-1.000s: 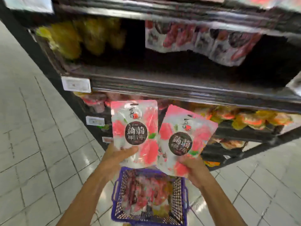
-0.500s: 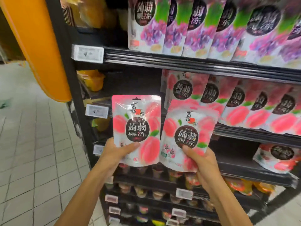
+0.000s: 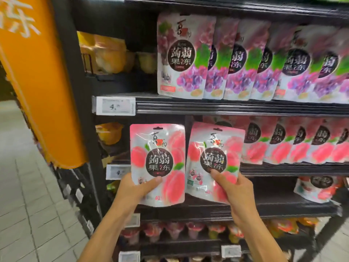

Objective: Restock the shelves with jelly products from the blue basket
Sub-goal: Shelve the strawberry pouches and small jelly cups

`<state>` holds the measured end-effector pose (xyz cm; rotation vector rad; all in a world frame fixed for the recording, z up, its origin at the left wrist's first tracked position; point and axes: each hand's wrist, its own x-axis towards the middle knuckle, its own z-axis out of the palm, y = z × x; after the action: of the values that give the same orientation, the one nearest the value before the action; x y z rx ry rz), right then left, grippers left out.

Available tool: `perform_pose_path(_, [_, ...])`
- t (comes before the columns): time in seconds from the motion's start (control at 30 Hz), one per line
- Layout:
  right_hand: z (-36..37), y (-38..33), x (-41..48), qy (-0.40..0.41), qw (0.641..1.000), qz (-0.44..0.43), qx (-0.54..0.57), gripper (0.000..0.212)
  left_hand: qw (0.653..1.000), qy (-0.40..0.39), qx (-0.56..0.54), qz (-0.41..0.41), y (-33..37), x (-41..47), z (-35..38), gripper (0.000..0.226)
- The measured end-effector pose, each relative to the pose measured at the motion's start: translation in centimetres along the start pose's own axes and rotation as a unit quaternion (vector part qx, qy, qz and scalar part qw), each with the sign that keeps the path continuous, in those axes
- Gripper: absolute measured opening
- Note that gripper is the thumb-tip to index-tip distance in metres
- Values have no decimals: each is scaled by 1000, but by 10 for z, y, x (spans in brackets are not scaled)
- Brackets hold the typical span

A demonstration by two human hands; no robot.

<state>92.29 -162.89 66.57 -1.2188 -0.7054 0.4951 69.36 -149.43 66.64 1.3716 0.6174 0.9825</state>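
Since a second ago, both pouches have been lifted from above the blue basket to the height of the peach shelf. The left peach pouch (image 3: 157,163) is held upright by the left hand (image 3: 136,188). Only the thumb is seen on its front, and the fingers are hidden behind the pack. The right peach pouch (image 3: 213,161) is tilted slightly and is gripped at its lower corner by the right hand (image 3: 236,190), again with the thumb in front and the fingers concealed. The two pouches are held just beside each other, and whether their edges touch cannot be told.

The left end of the row of peach pouches (image 3: 294,146) on the shelf (image 3: 283,170) is covered by the right pouch, and the row is cut off at the right edge. The grape pouches (image 3: 245,59) above are cropped likewise. On the price label (image 3: 113,106) only a "4." can be read. The jelly cups (image 3: 175,231) lower down are blurred.
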Motion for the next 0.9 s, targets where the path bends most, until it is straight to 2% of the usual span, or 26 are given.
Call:
perform_pose_path(0.1, [11, -1, 3, 31, 999, -4, -20, 33, 1000, -14, 5, -6, 0, 2, -4, 62])
perform_pose_path(0.23, [23, -7, 16, 58, 996, -19, -58, 33, 1000, -15, -10, -2, 0, 5, -4, 62])
perform_pose_path(0.4, [35, -17, 36, 33, 997, -41, -58, 27, 999, -16, -33, -5, 0, 8, -2, 60])
perform_pose_path(0.47, [40, -17, 48, 34, 997, -42, -58, 40, 999, -18, -31, -6, 2, 10, 0, 65])
perform_pose_path(0.57, [48, -21, 62, 35, 997, -23, -57, 80, 1000, -18, -15, 6, 3, 11, 5, 65])
perform_pose_path(0.6, [51, -22, 64, 30, 998, -26, -56, 82, 1000, -17, -15, 9, 3, 12, 6, 63])
perform_pose_path(0.8, [59, -20, 68, 36, 991, -88, -90, 58, 1000, -13, -14, 21, 1, 12, 14, 68])
perform_pose_path(0.9, [54, -12, 66, 11, 993, -70, -99, 61, 999, -10, -24, 25, 0, 11, 15, 69])
